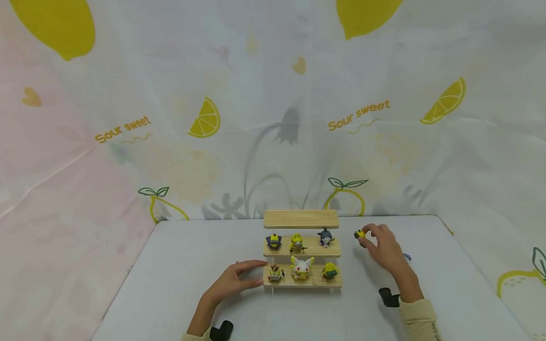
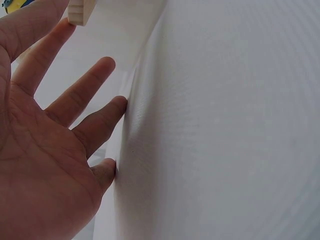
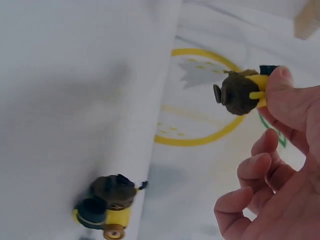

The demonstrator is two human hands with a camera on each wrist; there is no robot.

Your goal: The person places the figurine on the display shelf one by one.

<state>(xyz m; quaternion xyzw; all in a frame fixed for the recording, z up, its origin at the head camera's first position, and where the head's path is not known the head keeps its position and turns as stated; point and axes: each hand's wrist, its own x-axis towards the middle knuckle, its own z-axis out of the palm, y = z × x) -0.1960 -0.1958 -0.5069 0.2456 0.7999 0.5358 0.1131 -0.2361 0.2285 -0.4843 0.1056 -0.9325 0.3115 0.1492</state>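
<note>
A three-tier wooden display stand (image 1: 302,283) carries several small toy figures on its two lower steps. In the head view my left hand (image 1: 233,280) is at the stand's left end, fingers straight and spread, fingertips right at the bottom step's edge. The left wrist view shows this hand (image 2: 55,135) spread beside the stand's wooden corner (image 2: 79,12). To the right of the stand, my right hand (image 1: 386,249) pinches a small yellow-and-dark toy figure (image 3: 242,92) between thumb and index finger, raised above the table. Its other fingers curl loosely without holding anything.
Another yellow-and-dark toy figure (image 3: 112,200) is on the white table near the right hand. A small blue thing (image 1: 407,257) shows partly behind the right wrist. The top step (image 1: 301,219) is bare wood. A lemon-print cloth (image 1: 275,114) hangs behind the table.
</note>
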